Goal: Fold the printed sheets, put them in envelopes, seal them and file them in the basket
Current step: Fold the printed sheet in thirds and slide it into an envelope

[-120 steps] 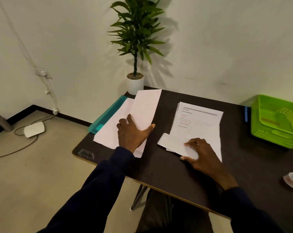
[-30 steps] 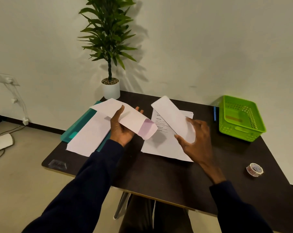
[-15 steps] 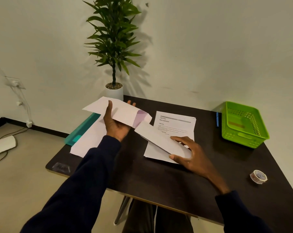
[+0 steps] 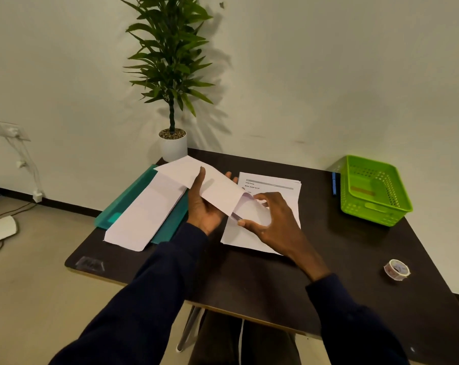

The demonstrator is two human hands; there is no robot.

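We clasp the envelope [image 4: 217, 184] in the left hand [image 4: 204, 212], raised with its mouth turned right, so the right hand [image 4: 281, 227], pinching the folded sheet [image 4: 252, 214] at that mouth, can slide it in.

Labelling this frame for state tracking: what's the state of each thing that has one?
envelope: mouth open, off the table, held by left hand.
folded sheet: partly inside the envelope mouth, pinched by right hand.
printed sheets: unfolded, stacked flat on the table.
envelope stack: flat on teal folder, untouched.
basket: upright, open top, untouched.
tape roll: lying on the table, untouched.
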